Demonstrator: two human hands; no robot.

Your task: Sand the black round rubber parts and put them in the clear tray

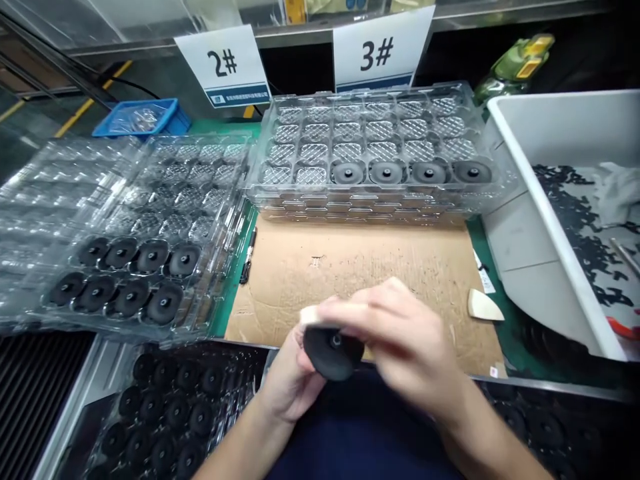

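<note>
My left hand (295,380) is closed around a black round part (333,357) with a small metal-looking stud in its middle, tilted above the front edge of the bench. My right hand (400,327) reaches across it from the right, slightly blurred. Its fingers are closed on a small cream-coloured pad (310,316), which lies against the part's upper left rim. Behind both hands is a sheet of brown cardboard (290,267).
Clear plastic trays (370,200) are stacked at the back, with several black parts in the front row. More trays (175,227) stand left. A white bin (530,193) of black scraps is at right, near a cream wedge (484,305). A black pen (249,257) lies beside the cardboard.
</note>
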